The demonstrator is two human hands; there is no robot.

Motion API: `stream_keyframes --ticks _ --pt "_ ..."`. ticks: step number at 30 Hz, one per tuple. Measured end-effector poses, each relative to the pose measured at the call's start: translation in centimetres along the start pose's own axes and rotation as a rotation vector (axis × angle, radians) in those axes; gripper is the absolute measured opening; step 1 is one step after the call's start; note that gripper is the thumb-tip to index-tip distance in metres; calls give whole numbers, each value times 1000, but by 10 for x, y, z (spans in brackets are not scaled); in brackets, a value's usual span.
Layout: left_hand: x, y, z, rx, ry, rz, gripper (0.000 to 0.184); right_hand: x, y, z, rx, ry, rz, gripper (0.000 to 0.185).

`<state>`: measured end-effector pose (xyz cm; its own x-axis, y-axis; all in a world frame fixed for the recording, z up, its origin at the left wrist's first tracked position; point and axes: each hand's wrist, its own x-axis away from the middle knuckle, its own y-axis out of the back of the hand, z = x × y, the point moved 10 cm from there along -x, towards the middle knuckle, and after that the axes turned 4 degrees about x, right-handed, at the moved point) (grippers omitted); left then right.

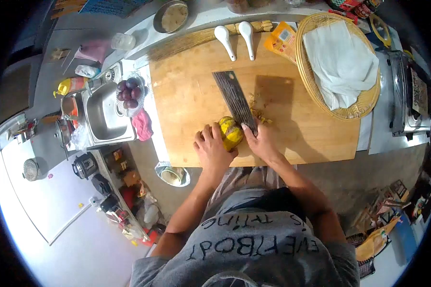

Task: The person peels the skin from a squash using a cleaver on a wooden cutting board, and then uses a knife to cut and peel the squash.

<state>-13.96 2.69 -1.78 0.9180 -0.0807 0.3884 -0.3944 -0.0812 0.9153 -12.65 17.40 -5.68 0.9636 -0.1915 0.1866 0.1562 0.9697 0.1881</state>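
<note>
A yellow squash with dark green streaks [232,136] rests near the front edge of the wooden board [187,86]. My left hand [212,149] is curled around its left side, fingers closed over it. In my right hand [264,141] is a cleaver [232,95], its dark, streaked blade pointing away from me and up to the left. The blade's lower part lies close against the squash's right side; whether it touches I cannot tell. Behind the right hand, small yellowish peelings [259,115] lie on the board, partly hidden by the blade.
Two white spoons [246,38] and an orange packet [281,42] lie along the board's far edge. A wicker basket [307,71] with white cloth covers its right corner. Left are a sink [107,115] and a bowl of plums [129,93]. A gas stove [412,95] stands right.
</note>
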Motion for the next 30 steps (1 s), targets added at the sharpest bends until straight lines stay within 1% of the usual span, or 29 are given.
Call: stream_keyframes --ticks 2,4,5,8,9,10,11,13,16,17,18,20,22,23,25,27,29,30 --pt "-9 2 0 12 6 -17 90 -7 -7 -1 37 44 27 20" --pt "2 -1 2 23 11 7 90 -5 -10 -3 90 -158 156 21" --pt "-3 0 0 35 3 -8 90 -3 -15 -23 67 -198 169 21" --pt "-3 1 1 37 12 5 90 -13 -11 -14 34 -186 184 23" --pt "-2 2 1 32 12 9 90 -19 -9 -13 128 -170 182 26" --pt "0 1 1 27 12 19 91 -22 -6 -10 127 -174 181 26" --pt "0 2 0 29 8 17 91 -22 -10 -20 121 -319 272 27" --pt "0 0 1 5 19 19 92 -15 -16 -31 115 -461 360 28" --pt "1 -1 1 22 26 47 94 -11 -8 -10 16 -180 149 22" --pt "3 -3 0 25 26 48 94 -6 -7 -15 38 -142 136 21" --pt "5 -4 0 22 17 35 94 -1 -7 -25 42 -142 137 21" --pt "8 -5 0 21 11 17 93 9 -11 -52 -14 -245 187 22" --pt "9 -5 -4 54 -64 24 92 14 -4 -59 -10 -243 187 22" --pt "10 -4 -1 56 -62 26 92 16 -2 -63 -9 -242 190 22" --pt "11 -4 -5 24 -133 86 91 14 6 -56 -7 -218 234 22" --pt "12 -7 -3 87 -130 96 90 13 9 -52 -1 -197 275 23" --pt "15 -10 -3 181 -112 101 88 18 9 -59 -5 -283 301 22" --pt "19 -11 -8 182 -113 105 88 18 12 -54 -5 -286 300 22"
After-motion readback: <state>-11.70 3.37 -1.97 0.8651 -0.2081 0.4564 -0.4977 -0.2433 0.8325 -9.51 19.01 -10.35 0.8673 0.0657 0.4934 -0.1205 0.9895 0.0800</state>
